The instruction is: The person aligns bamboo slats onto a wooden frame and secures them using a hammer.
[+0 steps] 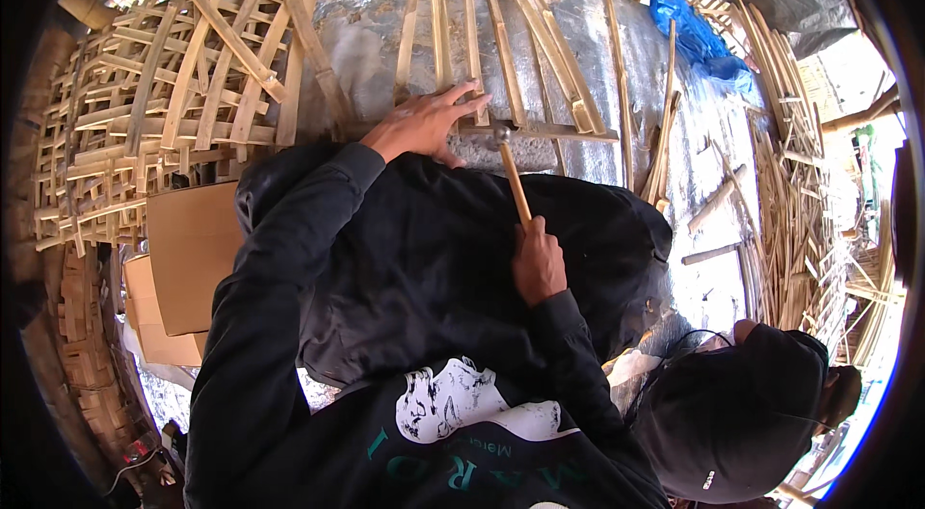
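My left hand [422,127] rests with fingers spread over the near ends of the bamboo slats, where they cross a thin bamboo strip [568,133]. Its fingertips touch one slat [473,52]; the thumb lies below the strip. A wooden-handled hammer [515,186] is in my right hand [540,263], fingers wrapped round the lower handle. The hammer's metal head sits at the strip, just right of my left hand. Several slats fan away from me, crossed by another strip at their far ends. Beneath the near strip lies a rough grey block [530,154].
Woven bamboo panels [145,95] are piled at left, above cardboard boxes [198,254]. A shiny grey sheet [371,32] lies under the slats. Blue plastic [689,37] and bundled bamboo strips [785,210] are at right. A person in a black hood [737,413] sits close at lower right.
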### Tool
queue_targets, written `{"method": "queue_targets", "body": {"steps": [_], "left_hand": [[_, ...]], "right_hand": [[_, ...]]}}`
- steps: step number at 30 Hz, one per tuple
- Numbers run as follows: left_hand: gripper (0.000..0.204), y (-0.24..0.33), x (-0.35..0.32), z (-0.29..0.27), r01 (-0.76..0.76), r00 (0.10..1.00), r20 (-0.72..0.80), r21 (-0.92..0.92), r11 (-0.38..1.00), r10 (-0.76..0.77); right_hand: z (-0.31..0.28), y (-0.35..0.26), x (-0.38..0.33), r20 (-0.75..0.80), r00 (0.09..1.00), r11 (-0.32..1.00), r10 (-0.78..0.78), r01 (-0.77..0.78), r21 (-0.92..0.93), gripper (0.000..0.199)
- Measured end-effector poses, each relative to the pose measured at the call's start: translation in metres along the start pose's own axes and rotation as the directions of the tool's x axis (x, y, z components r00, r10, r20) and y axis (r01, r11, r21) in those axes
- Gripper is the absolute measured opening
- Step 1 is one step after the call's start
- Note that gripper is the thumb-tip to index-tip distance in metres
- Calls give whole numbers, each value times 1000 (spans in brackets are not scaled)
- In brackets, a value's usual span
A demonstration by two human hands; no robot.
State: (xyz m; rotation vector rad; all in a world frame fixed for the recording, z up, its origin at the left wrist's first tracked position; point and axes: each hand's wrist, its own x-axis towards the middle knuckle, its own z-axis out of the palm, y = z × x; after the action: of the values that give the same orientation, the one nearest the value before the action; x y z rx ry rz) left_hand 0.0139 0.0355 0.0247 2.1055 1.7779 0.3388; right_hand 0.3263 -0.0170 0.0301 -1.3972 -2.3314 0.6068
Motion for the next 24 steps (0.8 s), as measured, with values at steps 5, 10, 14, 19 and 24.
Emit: {"method": "queue_targets", "body": {"steps": [5, 10, 14, 19, 24], "left_hand": [[123, -9, -2, 6, -33, 998, -47, -10, 999, 32], [125, -10, 0, 4, -54, 996, -70, -3, 999, 54], [125, -6, 0, 4, -17, 1000, -17, -21, 1000, 17], [127, -17, -1, 12, -103, 985, -137, -10, 995, 101], [129, -11, 3, 6, -32, 998, -63, -32, 999, 30]], "right_hand": [[-6, -4, 1, -14, 1000, 989, 16, -13, 149, 24], [-9, -1, 5, -78, 995, 996, 66, -61, 64, 24], [-6, 12, 5, 36, 999, 999, -19, 18, 26, 21], [-21, -10, -1, -62, 998, 982, 24, -12, 189, 20], [-10, 9, -3, 24, 999, 999, -27, 27, -20, 23]]}}
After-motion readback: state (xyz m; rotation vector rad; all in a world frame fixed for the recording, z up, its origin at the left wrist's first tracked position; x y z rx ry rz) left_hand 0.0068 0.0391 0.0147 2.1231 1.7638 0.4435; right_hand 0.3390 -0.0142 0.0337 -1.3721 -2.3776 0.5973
